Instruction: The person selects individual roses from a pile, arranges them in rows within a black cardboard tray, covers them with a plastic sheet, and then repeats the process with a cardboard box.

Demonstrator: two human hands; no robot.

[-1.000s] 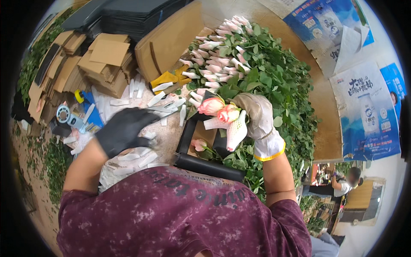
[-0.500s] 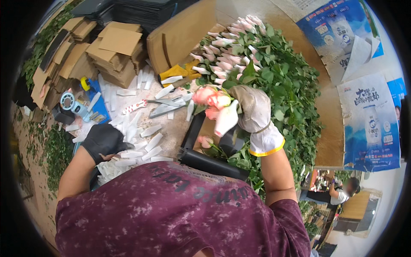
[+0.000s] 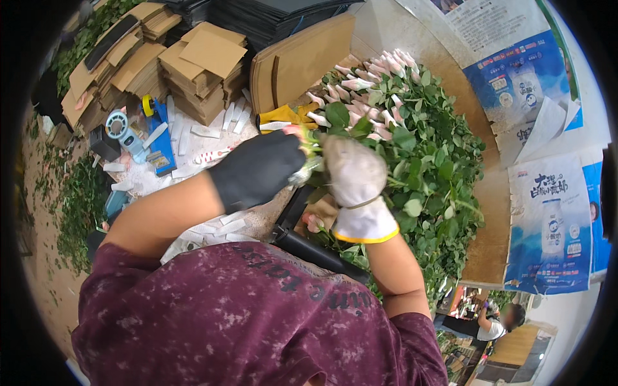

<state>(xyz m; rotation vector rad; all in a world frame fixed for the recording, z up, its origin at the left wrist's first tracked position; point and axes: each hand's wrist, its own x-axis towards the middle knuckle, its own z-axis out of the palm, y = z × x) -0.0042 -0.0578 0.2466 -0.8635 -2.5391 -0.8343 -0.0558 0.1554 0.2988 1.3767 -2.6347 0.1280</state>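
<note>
In front of my chest my two gloved hands meet over a small bunch of pink roses (image 3: 299, 132). My right hand (image 3: 355, 170), in a grey-white glove with a yellow hem, is closed round the bunch below the blooms. From the left reaches my left hand (image 3: 261, 168), in a black glove, its fingers curled against the flower heads and a whitish sleeve (image 3: 306, 170); the fingertips are partly hidden and blurred. Under the hands, a loose pink rose (image 3: 313, 223) lies in a black-edged tray (image 3: 299, 241).
White foam sleeves (image 3: 219, 225) litter the table beside red-and-white scissors (image 3: 211, 156). Behind are a tape dispenser (image 3: 161, 138), a small blue fan (image 3: 125, 132) and cardboard stacks (image 3: 203, 71). A heap of sleeved roses (image 3: 412, 128) fills the right; a co-worker (image 3: 496, 325) stands farther off.
My left hand has left the white sleeves and crossed right to the roses. My right hand has drawn slightly left with the bunch. The whole view has shifted a little.
</note>
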